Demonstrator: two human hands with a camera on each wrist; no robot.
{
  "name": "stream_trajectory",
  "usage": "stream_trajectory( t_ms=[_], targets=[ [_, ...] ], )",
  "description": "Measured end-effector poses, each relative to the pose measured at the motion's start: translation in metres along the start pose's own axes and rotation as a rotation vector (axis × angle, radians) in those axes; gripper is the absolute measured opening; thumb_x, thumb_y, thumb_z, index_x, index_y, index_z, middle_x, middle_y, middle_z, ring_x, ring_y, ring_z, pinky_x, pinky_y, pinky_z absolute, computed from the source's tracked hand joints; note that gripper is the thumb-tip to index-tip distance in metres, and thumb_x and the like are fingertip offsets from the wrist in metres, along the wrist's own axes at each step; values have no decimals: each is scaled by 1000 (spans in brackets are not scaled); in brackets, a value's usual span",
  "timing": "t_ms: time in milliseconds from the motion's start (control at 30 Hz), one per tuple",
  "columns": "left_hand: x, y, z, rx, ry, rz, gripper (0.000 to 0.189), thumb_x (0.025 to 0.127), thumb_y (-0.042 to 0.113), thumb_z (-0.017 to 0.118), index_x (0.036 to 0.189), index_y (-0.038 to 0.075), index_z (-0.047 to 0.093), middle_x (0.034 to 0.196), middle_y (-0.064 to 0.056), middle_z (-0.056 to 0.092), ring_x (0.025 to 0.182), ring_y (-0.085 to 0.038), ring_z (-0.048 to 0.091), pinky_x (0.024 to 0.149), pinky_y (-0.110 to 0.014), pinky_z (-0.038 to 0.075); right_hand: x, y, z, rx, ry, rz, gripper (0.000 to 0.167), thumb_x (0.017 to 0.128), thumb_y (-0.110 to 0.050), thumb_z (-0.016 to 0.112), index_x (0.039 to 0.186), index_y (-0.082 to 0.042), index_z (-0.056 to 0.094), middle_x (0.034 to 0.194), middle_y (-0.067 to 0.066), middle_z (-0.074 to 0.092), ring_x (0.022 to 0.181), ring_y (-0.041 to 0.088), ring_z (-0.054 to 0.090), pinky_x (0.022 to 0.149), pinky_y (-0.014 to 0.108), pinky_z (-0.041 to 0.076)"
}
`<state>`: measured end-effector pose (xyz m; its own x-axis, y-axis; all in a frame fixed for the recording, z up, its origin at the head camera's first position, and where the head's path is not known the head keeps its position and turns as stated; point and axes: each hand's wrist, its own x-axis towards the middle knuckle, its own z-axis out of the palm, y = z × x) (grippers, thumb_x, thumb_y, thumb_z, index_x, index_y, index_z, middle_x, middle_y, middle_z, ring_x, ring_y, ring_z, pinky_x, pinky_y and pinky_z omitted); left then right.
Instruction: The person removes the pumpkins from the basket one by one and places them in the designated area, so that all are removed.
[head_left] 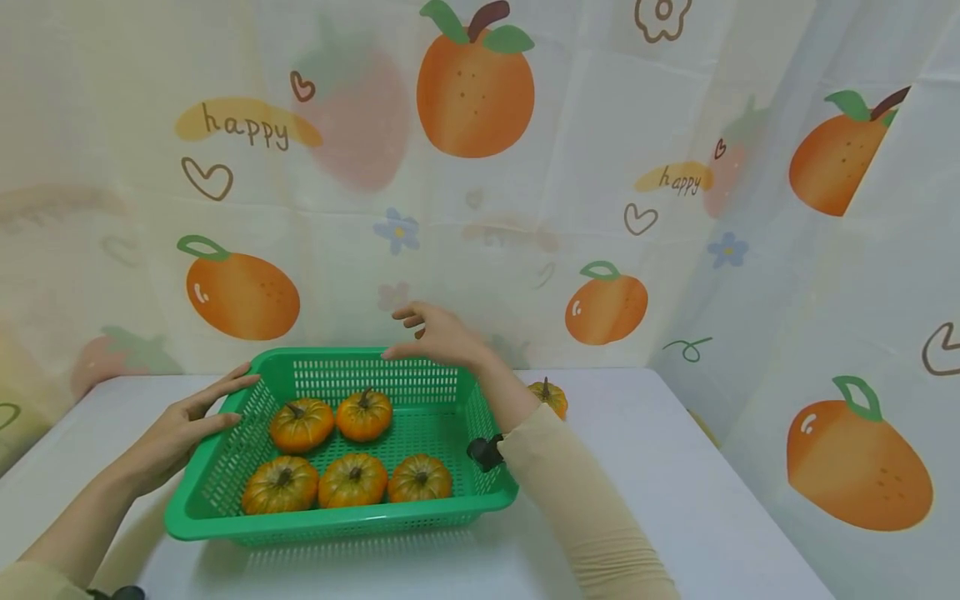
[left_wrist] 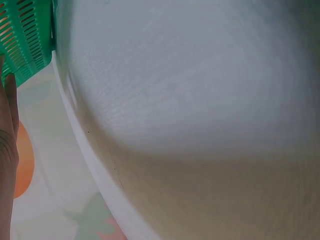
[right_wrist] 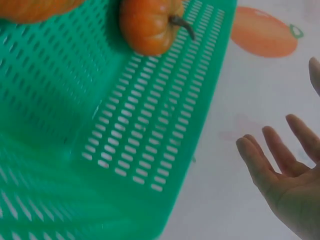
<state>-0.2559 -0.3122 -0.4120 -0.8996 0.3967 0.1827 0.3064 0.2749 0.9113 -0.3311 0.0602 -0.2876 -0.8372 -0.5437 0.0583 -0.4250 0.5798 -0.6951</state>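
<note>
A green plastic basket (head_left: pixel 337 523) with slotted walls stands on the table, holding several small orange pumpkins. Two of them, a left pumpkin (head_left: pixel 302 426) and a right pumpkin (head_left: pixel 364 415), lie toward the back; the others line the front. My left hand (head_left: pixel 176 429) rests on the basket's left rim with its fingers extended. Above the far rim, toward the right, hovers my right hand (head_left: pixel 442 333), its fingers loosely bent. In the right wrist view, that hand (right_wrist: pixel 295 185) is beyond the basket wall and holds nothing. Another pumpkin (head_left: pixel 550 397) is on the table, partly hidden behind my right forearm.
The white table (head_left: pixel 622 450) extends to the right of the basket. Directly behind it hangs a pale curtain (head_left: pixel 480 250) printed with oranges, hearts and flowers. A yellowish thing (head_left: pixel 703 427) shows at the table's right edge, mostly hidden.
</note>
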Motion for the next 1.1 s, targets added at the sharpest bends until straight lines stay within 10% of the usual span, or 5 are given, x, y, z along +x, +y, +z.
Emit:
stream_trajectory(
  t_ms=[1100],
  targets=[
    [-1, 2, 0, 10, 13, -10, 55, 104, 13, 45, 156, 11, 28, 166, 23, 6, 126, 28, 17, 89, -5, 42, 31, 12, 57, -90, -147, 10, 62, 86, -36, 76, 140, -15, 54, 138, 12, 60, 128, 28, 56, 97, 36, 52]
  ],
)
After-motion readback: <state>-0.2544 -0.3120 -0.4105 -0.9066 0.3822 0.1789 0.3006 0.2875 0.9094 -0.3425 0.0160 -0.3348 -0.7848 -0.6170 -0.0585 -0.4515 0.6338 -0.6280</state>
